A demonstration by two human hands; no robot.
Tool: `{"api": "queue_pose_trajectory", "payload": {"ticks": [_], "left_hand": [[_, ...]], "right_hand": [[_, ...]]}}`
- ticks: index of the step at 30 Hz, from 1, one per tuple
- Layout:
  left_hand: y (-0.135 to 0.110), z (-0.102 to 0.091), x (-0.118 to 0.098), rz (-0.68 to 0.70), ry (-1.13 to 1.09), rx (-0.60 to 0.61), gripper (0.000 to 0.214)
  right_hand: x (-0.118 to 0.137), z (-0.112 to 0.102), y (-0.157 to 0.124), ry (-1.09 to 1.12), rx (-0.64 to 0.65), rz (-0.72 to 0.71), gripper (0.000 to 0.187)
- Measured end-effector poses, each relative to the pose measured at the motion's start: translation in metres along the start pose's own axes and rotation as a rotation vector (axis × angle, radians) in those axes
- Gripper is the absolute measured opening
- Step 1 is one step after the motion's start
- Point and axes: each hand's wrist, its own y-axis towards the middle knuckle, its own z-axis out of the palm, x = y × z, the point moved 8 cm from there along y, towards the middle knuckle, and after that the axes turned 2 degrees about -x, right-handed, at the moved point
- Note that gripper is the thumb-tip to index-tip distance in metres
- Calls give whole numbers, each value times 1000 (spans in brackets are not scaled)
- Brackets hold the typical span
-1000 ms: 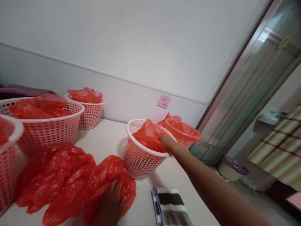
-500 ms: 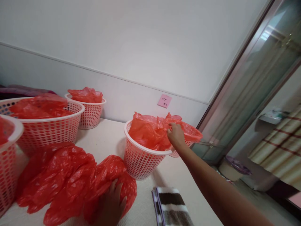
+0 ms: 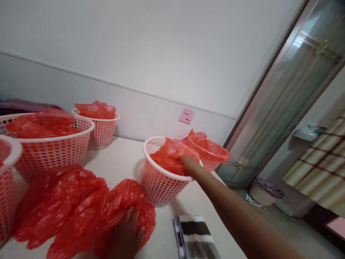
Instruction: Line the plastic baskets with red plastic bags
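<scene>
My right hand (image 3: 188,164) reaches over the rim of a white perforated basket (image 3: 164,185), against the red plastic bag (image 3: 168,154) inside it. A finger or thumb shows; the rest are hidden by the hand and the bag. At the bottom, my left hand (image 3: 128,232) lies with fingers apart on a crumpled red plastic bag (image 3: 132,194). More loose red bags (image 3: 70,201) are heaped to its left on the white surface. Behind the basket at my right hand stands another one (image 3: 210,163), with a red bag (image 3: 212,149) spread over its rim.
To the left are a large basket (image 3: 54,154), a smaller one (image 3: 101,135) and a partly visible one (image 3: 7,194), all with red plastic inside. A folded striped cloth (image 3: 196,235) lies in front. A pink note (image 3: 186,116) is on the wall behind.
My right hand has moved down and left, from the bag's upper edge into the basket. The bag there now sits lower, baring the basket's left inner wall. My left hand stays on the loose bag.
</scene>
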Motion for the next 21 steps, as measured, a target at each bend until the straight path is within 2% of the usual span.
{"api": "queue_pose_trajectory", "payload": {"ticks": [3, 8, 13, 15, 18, 21], "left_hand": [[0, 0, 0, -8, 8, 10, 52], [0, -2, -2, -18, 3, 43, 53], [0, -5, -3, -31, -11, 74, 54], [-1, -7, -3, -29, -14, 70, 54], [-1, -5, -2, -25, -32, 55, 54], [0, -4, 0, -11, -93, -23, 52]], "right_hand": [[-5, 0, 1, -44, 38, 43, 30], [1, -13, -3, -120, 8, 80, 27], [-1, 5, -4, -68, 155, 71, 23], [-5, 5, -6, -39, 179, 35, 20], [-4, -15, -10, -7, 99, -57, 12], [14, -41, -8, 48, -15, -179, 22]]}}
